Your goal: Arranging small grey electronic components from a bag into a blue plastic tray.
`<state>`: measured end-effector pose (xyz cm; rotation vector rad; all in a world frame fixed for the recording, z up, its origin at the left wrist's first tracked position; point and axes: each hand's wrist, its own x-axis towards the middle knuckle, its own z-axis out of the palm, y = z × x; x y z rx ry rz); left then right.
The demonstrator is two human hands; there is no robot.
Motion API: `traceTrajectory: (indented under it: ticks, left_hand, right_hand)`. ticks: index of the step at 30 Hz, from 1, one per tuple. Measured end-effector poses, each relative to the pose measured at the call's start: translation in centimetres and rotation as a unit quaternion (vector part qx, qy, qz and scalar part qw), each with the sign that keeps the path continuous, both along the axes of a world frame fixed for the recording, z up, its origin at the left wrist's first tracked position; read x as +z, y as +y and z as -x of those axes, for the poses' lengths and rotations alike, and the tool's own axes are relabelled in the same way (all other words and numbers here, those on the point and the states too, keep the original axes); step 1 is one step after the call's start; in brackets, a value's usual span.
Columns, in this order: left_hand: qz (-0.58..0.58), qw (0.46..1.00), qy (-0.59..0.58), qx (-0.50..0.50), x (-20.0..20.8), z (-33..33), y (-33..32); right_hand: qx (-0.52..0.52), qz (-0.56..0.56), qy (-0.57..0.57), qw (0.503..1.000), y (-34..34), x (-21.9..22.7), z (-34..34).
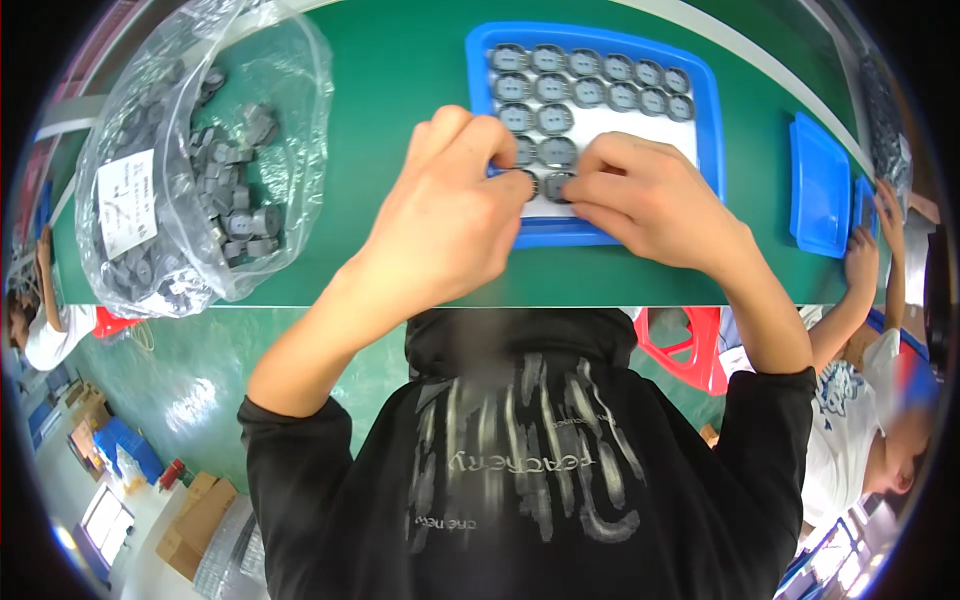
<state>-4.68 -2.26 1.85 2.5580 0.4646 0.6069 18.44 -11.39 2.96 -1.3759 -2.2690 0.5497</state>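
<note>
A blue tray [712,150] with a white base holds rows of round dark grey plastic parts [586,92]. My left hand [450,205] is at the tray's near left corner. Its thumb and fingers are closed on a grey plastic part [531,184], mostly hidden behind them. Over the tray's near side, my right hand [655,200] has its fingertips pinched at another round grey part [557,186] in the nearest row. The two parts lie side by side, close together.
On the left, an open clear plastic bag [300,150] with a white label holds many loose grey parts [225,185]. Another blue tray [820,190] lies on the green table [400,60] at right, near a co-worker's hands [862,258]. A red stool [695,350] stands below the table edge.
</note>
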Motion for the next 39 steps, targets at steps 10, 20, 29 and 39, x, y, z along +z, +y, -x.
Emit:
traceTrajectory:
  ticks: [10, 20, 29, 39]
  left_hand:
    - [-0.030, 0.962, 0.044, 0.267, 3.2, 10.4, 6.2]
    - [-0.129, 0.943, 0.117, 0.283, 0.7, 13.9, 10.2]
    - [0.080, 0.990, 0.054, 0.101, 3.0, 9.8, 4.4]
    - [-0.003, 0.994, 0.037, 0.104, 0.3, 6.8, 2.7]
  right_hand:
    - [0.043, -0.084, 0.019, 0.995, 6.5, 4.4, 5.1]
    - [0.154, 0.012, 0.005, 0.988, 25.6, -4.0, 17.3]
    - [-0.140, 0.083, 0.318, 0.934, 10.9, 5.5, 4.3]
    - [-0.227, 0.003, 0.018, 0.974, -3.3, 1.4, -2.8]
